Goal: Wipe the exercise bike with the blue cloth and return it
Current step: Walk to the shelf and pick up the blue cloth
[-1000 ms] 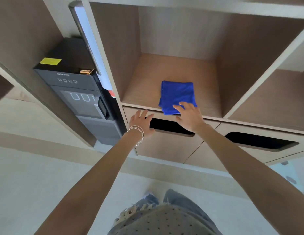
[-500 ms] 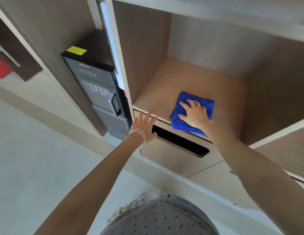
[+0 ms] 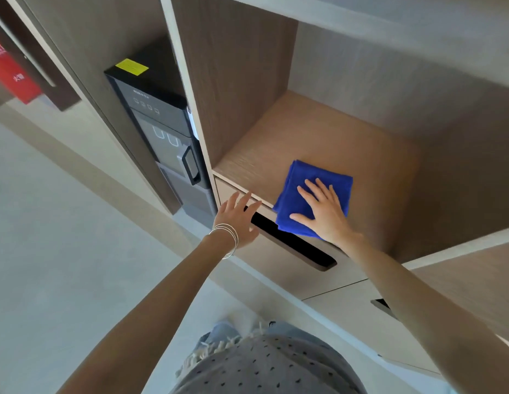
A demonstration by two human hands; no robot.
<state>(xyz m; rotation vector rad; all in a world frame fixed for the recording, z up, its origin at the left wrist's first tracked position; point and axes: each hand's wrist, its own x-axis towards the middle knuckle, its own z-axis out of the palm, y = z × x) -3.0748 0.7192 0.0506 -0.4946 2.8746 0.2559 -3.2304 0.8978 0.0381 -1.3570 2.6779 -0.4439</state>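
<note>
A folded blue cloth [image 3: 298, 183] lies near the front edge of a wooden shelf compartment [image 3: 361, 155]. My right hand [image 3: 323, 211] rests flat on top of the cloth, fingers spread, palm down. My left hand [image 3: 237, 220], with thin silver bangles at the wrist, hovers with fingers apart in front of the drawer just below the shelf's front left corner, holding nothing. The exercise bike is not in view.
A black water dispenser [image 3: 159, 129] with a yellow label stands in the niche left of the shelf. Below the shelf are drawers with dark slot handles [image 3: 293, 243]. A red sign [image 3: 9, 72] hangs far left. Pale floor [image 3: 63, 265] spreads to the left.
My right hand slid from the cloth's front edge fully onto its top. The view swung closer and to the right. My left hand stayed by the drawer front.
</note>
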